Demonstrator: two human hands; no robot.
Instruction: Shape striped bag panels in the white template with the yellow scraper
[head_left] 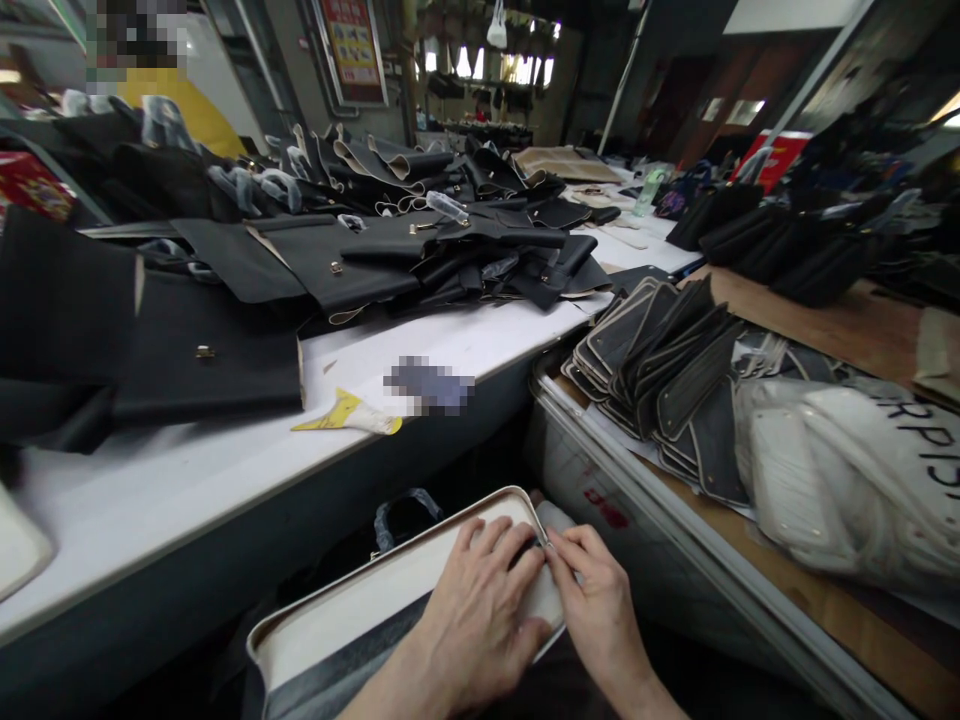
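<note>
Under the left hand lies a cream-lined bag.

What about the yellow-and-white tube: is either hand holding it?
No, the tube lies on the white tabletop, while the left hand and right hand are both on the cream-lined piece below.
</note>
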